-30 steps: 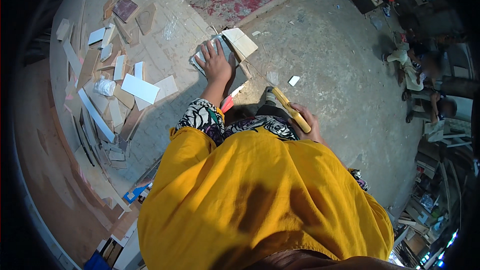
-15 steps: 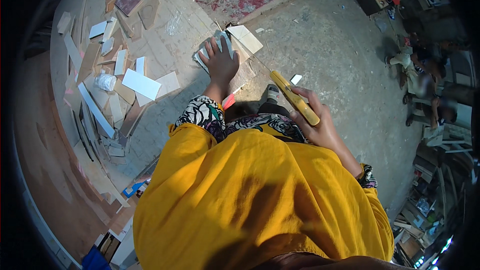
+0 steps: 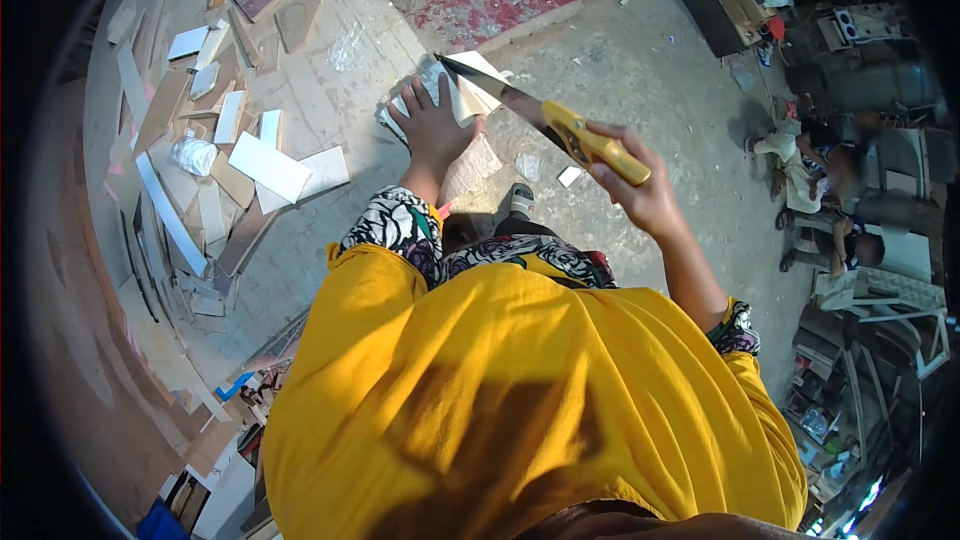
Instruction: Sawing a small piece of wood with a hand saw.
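Observation:
My right hand (image 3: 640, 180) is wrapped round the yellow handle (image 3: 585, 140) of a handsaw. The dark blade (image 3: 515, 100) slants up and left, its flat side showing, its tip just beyond my left fingers. My left hand (image 3: 437, 135) lies flat with fingers spread on a pale board piece (image 3: 396, 118). Right beside those fingers, a white board (image 3: 480, 70) lies partly behind the blade. Below my left palm is a rough, light wooden surface (image 3: 472, 168). Whether the saw's teeth touch any board, I cannot tell.
Many board offcuts (image 3: 270, 168) are heaped on the worktop at left, with a white wrapped bundle (image 3: 193, 153) among them. My sandalled foot (image 3: 521, 202) stands on the concrete floor. Some people (image 3: 835, 190) sit at far right, near stacked scrap (image 3: 840, 360).
My right hand has moved forward and slightly right with the handsaw. The blade, edge-on before, now shows its broad side. My left hand stays on the board while the whole view has shifted slightly.

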Tool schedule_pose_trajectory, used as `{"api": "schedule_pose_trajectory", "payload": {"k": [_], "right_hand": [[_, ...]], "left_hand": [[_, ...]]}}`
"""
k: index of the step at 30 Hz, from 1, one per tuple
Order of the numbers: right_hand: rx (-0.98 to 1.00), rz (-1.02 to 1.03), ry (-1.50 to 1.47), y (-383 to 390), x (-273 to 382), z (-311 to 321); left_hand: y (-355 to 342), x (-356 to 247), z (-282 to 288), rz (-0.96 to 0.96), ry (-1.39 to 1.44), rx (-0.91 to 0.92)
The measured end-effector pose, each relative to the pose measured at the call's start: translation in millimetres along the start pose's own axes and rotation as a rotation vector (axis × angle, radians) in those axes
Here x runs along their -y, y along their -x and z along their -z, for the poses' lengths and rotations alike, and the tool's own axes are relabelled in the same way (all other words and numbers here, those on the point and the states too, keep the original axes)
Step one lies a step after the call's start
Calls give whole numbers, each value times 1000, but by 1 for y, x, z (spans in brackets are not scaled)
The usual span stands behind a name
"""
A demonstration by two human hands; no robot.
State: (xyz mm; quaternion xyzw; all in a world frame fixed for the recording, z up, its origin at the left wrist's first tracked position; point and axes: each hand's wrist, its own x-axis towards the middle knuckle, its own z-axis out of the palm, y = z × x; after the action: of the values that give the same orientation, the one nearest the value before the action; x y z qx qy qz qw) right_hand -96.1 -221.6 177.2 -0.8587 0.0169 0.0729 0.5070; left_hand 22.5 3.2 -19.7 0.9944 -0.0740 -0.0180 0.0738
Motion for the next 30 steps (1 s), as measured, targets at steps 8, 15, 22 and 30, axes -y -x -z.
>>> {"api": "schedule_pose_trajectory", "payload": {"k": [8,15,22,30], "right_hand": [[-92,141,48,27,14,-15],[-58,45,1,22,33,-4],[-28,94,68,57,-21,-25],[-43,144,-32,52,-6,-30]], "left_hand": [[2,-4,6,14,-23,35],[10,-8,14,-42,-52,159],[14,0,2,-12,34,102],[16,-7,11,60,-9,145]]}}
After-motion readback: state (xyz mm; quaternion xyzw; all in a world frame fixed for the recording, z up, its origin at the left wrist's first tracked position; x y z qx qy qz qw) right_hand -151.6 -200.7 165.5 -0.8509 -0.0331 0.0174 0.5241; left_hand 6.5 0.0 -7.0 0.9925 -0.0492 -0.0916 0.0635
